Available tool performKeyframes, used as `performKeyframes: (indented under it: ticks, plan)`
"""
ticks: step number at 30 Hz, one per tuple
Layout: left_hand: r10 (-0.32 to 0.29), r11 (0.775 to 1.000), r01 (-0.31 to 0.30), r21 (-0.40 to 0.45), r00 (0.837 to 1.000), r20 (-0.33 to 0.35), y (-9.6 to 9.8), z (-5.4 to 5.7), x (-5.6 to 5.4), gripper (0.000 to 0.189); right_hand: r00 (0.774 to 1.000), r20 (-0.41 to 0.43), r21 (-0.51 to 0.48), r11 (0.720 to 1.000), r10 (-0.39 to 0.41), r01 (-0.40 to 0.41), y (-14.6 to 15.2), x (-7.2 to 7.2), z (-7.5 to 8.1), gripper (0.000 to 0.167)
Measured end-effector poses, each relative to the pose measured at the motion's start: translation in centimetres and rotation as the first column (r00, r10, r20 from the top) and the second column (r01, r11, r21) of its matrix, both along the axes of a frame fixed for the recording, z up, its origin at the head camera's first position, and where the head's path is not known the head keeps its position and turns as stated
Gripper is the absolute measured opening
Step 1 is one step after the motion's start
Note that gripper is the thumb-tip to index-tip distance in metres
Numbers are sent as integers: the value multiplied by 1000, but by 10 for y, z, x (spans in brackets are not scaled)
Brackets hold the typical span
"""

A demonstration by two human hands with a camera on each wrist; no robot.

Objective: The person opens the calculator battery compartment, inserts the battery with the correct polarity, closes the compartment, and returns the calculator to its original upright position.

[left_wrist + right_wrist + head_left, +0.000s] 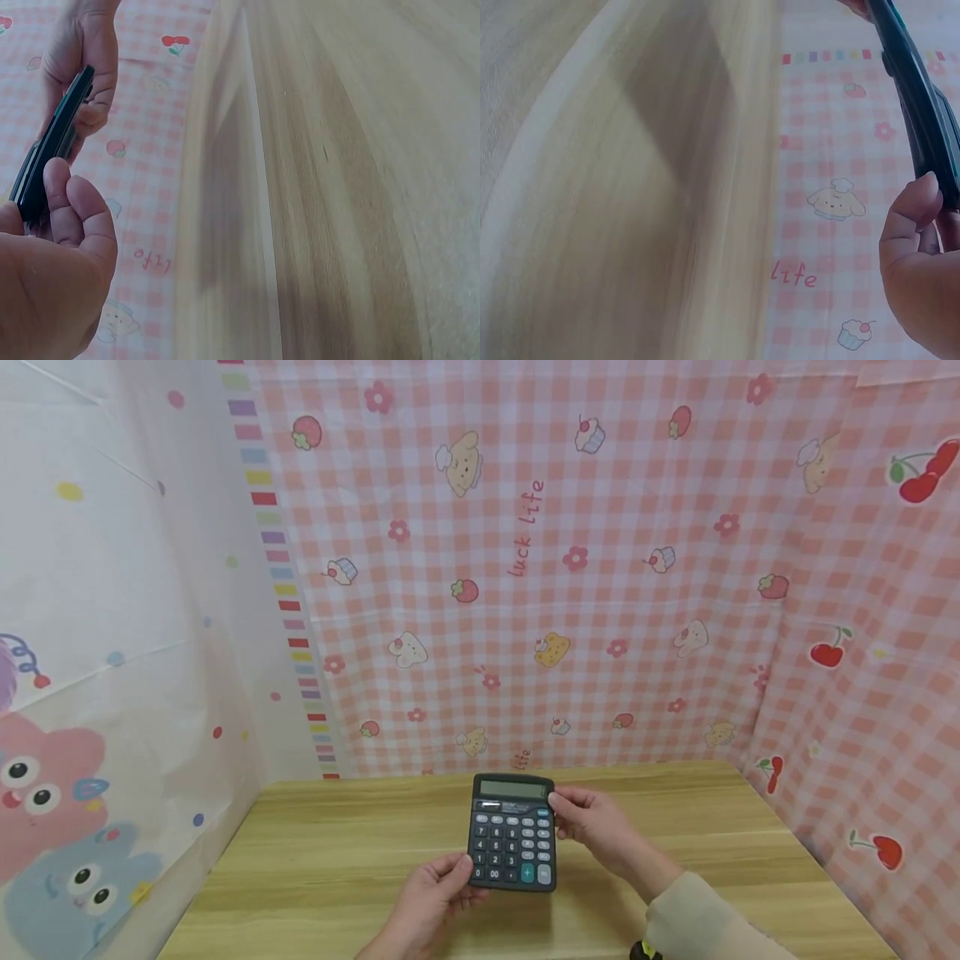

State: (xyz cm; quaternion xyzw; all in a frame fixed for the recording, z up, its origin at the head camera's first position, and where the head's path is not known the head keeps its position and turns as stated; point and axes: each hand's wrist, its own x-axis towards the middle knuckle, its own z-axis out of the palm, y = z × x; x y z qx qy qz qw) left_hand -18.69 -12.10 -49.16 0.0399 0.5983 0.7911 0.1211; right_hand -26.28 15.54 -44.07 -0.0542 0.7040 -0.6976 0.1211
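Note:
A black calculator (512,832) with grey keys and one green plus key is held up above the table, its screen at the top facing the head camera. My left hand (429,897) pinches its lower left corner, thumb on the front. At the upper right edge my right hand (600,831) grips it the same way. Seen edge-on in the left wrist view, the calculator (52,146) is thin, with fingers behind it. In the right wrist view its dark back and side (915,105) show above the curled fingers of my right hand (922,262).
Below lies a wood-grain table (337,852), with the calculator's shadow on it. A small black and yellow object (643,950) is partly cut off at the bottom edge, near the right sleeve. Pink checked cloth (450,610) hangs behind, and white printed cloth (150,635) at left.

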Motion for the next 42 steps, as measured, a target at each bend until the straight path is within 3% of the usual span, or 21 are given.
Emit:
performKeyframes:
  ticks: [13, 26, 33, 42]
  plan:
    - [74, 996, -76, 53, 997, 28, 8, -3, 4, 35, 999, 27, -19, 999, 40, -40, -6, 20, -12, 54]
    - [131, 989, -134, 69, 991, 40, 10, -5, 4, 33, 986, 50, -7, 987, 158, -158, -1, 55, -26, 45]
    - [112, 989, -115, 88, 993, 38, 12, -5, 5, 33, 985, 57, -75, 985, 162, -158, -1, 65, -27, 46]
    - [32, 997, -34, 71, 999, 36, 15, -6, 9, 39, 993, 51, -192, 976, 109, -97, 1, 69, -29, 39]
